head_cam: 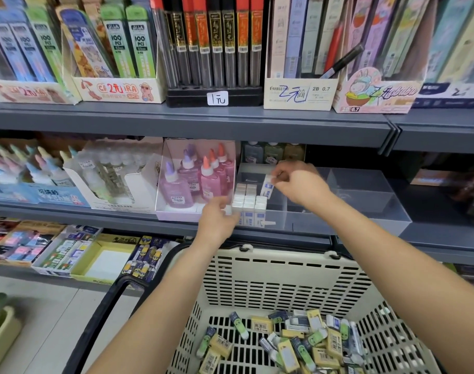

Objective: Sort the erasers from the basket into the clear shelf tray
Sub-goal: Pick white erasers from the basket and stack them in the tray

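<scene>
Middle shelf and basket, read from left to right. A white carton of glue bottles [195, 182] stood on the grey shelf [95, 211], just beside the left wall of the clear tray [365, 211]. The left hand [217, 218] lay at the tray's front left corner with its fingers curled against a block of standing erasers [248, 201] (whether they pinched one or merely touched the block could not be told). The block filled the front of the tray's leftmost compartment in tight rows, white tops upward, with blue-and-white sleeves showing through the clear front wall. Directly behind its right end, a single white-and-blue eraser [267, 186] was held nearly upright above the same compartment. The right hand [298, 184] pinched the top end of that eraser between thumb and fingertips, its wrist over the divider. The tray's compartments further right showed only their clear walls. Below the shelf sat the cream slotted basket [284, 265], its black handle [117, 300] folded down to the left. A loose heap of erasers [298, 344] in yellow, green and blue wrappers lay on its floor, between the two forearms
</scene>
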`<state>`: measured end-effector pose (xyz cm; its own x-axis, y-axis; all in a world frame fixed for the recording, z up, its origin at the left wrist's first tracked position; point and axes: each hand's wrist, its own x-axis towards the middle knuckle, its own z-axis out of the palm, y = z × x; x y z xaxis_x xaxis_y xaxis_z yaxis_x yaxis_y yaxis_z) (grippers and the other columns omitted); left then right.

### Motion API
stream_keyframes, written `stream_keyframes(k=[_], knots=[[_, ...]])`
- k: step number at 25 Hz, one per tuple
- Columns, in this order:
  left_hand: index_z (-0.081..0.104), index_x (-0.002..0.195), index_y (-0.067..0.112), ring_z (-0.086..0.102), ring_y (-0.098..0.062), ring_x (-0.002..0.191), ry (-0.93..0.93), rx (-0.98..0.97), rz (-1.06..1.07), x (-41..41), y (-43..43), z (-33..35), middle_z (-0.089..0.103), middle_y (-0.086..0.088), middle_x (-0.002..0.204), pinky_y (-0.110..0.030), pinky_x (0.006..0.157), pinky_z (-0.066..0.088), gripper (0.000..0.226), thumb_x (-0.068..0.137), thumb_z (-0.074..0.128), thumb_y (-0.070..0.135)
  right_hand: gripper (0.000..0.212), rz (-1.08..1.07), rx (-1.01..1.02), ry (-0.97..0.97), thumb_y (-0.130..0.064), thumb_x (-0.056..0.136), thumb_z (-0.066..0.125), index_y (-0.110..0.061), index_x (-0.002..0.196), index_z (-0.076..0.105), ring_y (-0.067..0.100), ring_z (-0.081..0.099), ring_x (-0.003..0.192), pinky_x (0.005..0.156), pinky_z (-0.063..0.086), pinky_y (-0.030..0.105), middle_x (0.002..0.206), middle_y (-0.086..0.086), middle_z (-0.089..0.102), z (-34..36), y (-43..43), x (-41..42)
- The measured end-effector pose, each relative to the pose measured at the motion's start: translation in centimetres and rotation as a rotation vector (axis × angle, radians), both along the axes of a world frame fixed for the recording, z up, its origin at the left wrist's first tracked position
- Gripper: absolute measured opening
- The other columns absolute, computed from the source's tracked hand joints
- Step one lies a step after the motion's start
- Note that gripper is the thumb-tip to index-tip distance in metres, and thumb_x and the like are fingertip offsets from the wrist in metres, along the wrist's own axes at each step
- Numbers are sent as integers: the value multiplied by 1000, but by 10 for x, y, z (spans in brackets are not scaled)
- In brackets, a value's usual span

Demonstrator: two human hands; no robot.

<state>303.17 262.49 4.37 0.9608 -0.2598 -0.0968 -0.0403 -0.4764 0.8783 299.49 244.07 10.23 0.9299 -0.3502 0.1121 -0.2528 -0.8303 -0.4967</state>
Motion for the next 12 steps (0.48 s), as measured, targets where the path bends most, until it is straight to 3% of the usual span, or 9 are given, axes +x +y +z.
stream_keyframes(k=[3,8,12], knots=[[47,132,10,53,-20,113,-7,65,-68,1,-2,-12,53,-7,131,-27,93,40,49,86,63,17,15,79,-69,51,-30,89,54,-28,99,65,17,62,92,87,50,33,101,-6,69,-17,8,5],[50,132,12,54,-18,113,-70,47,-53,2,1,-20,57,-2,128,-28,96,40,43,90,58,21,27,115,-106,127,-24,96,42,-25,111,65,24,59,104,100,42,42,115,1,66,-36,9,12],[52,127,15,60,-12,93,-205,88,-23,-1,6,-19,54,-3,125,-23,86,42,38,90,57,22,32,139,-124,85,-23,98,38,-22,119,62,27,54,113,105,36,44,124,4,61,-40,6,8]])
